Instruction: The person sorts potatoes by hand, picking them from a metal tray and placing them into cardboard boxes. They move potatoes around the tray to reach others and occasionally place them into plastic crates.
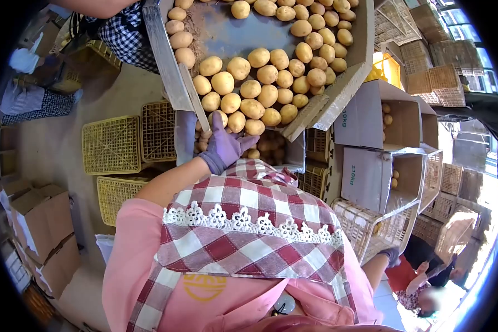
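Our left hand, in a thin purple-grey cloth glove [225, 145], sits at the near mouth of the bench with its fingers spread and its grasp loose, a fingertip against the nearest of the round yellow-brown potatoes [252, 108]. These potatoes crowd the near end and right side of the grey wood-and-metal sorting bench [243, 36], with a short row along its left wall and dusty blue-grey surface between. Just below the mouth, a pale cardboard box [185, 135] holds more potatoes in shadow.

Our right hand, in a dark grey glove [392, 256], is low on the right beside a pale lattice plastic basket [359, 224]; we cannot tell whether it grips the rim.

To the left of us, yellow lattice plastic crates [112, 145] lie on the floor, and brown cardboard boxes [45, 217] stand beyond them. To the right, white cardboard cartons marked 10kg [362, 117] lie with potatoes inside. At the far left, a co-worker's bare arm [94, 5] shows above black-and-white checked cloth [130, 41].
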Motion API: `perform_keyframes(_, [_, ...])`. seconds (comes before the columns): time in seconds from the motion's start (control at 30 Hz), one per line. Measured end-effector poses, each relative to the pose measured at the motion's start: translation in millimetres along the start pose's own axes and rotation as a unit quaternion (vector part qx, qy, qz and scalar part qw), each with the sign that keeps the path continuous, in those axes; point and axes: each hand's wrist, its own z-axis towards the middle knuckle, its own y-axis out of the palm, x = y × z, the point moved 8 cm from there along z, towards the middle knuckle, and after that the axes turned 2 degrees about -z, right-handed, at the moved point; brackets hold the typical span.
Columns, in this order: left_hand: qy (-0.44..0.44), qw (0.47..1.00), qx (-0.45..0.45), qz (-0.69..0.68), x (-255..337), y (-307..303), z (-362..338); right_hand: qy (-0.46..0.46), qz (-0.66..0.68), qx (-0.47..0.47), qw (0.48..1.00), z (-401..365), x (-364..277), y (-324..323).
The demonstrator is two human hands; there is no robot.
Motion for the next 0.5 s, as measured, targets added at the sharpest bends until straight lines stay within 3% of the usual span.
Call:
perform_keyframes(0.03, [-0.002, 1.0, 0.003, -0.008, 0, -1, 1, -0.13, 0.042, -0.124, 0.983, 11, -14, 48])
perform_keyframes(0.07, [-0.005, 1.0, 0.007, -0.013, 0, -3, 1, -0.237, 0.11, -0.263, 0.929, 8, -27, 91])
perform_keyframes(0.13, [-0.003, 1.0, 0.01, 0.013, -1, -3, -2, -0.336, 0.256, -0.399, 0.814, -173, -104, 121])
perform_keyframes(0.17, [-0.001, 1.0, 0.01, 0.025, -2, -2, -1, -0.463, 0.216, -0.495, 0.703, -274, -141, 105])
perform_keyframes(0.23, [-0.037, 0.999, -0.002, 0.009, -9, -14, 7, -0.605, 0.08, -0.607, 0.509, -426, -131, 94])
perform_keyframes(0.27, [-0.053, 0.999, -0.009, 0.0, -13, -17, 9, -0.649, 0.032, -0.65, 0.394, -497, -119, 83])
perform_keyframes(0.3, [-0.059, 0.998, 0.005, 0.015, -14, -15, 7, -0.743, 0.006, -0.601, 0.294, -555, -108, 53])
perform_keyframes(0.37, [-0.012, 0.996, 0.06, 0.057, -10, -3, -13, -0.825, -0.038, -0.548, 0.134, -637, -41, 59])
perform_keyframes(0.4, [0.013, 0.993, 0.087, 0.076, -7, 0, -19, -0.861, -0.097, -0.472, 0.16, -662, -25, 61])
perform_keyframes(0.43, [0.021, 0.987, 0.135, 0.079, -5, -9, -20, -0.86, -0.087, -0.461, 0.199, -677, -17, 67])
perform_keyframes(0.47, [0.147, 0.946, 0.111, 0.267, 14, -13, -20, -0.857, -0.141, -0.458, 0.19, -688, -12, 77])
perform_keyframes(0.5, [0.262, 0.854, 0.082, 0.442, 26, -7, -30, -0.841, -0.136, -0.488, 0.19, -687, -18, 74])
